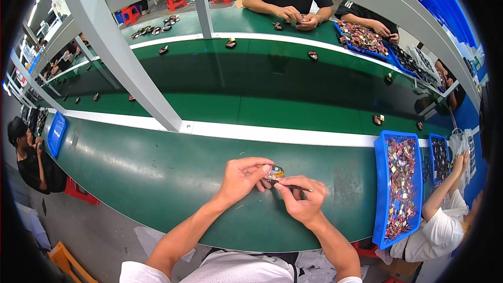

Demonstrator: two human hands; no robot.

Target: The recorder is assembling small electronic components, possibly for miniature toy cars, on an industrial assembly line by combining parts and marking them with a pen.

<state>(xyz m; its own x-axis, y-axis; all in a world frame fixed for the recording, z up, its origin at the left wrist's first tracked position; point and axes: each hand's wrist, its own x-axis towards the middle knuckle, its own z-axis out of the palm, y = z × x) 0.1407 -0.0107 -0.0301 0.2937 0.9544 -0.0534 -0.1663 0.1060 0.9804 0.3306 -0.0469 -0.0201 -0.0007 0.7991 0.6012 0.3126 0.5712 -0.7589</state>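
Observation:
Above the green worktable, my left hand (241,178) pinches a small black electronic assembly (276,170), with a yellow part and shiny bits showing on it. My right hand (303,199) is closed around a slim dark pointed tool (294,186), which looks like tweezers. The tool's inner end meets the lower edge of the assembly, between the two hands; its exact contact is hidden by my fingers. Both forearms come in from the lower edge.
Right of my hands stands a blue tray (381,194) heaped with small colourful parts. Beyond a white rail (262,134), a green conveyor belt (293,106) carries scattered small assemblies. A grey post (123,52) rises at left. Co-workers sit opposite, at far left and at right.

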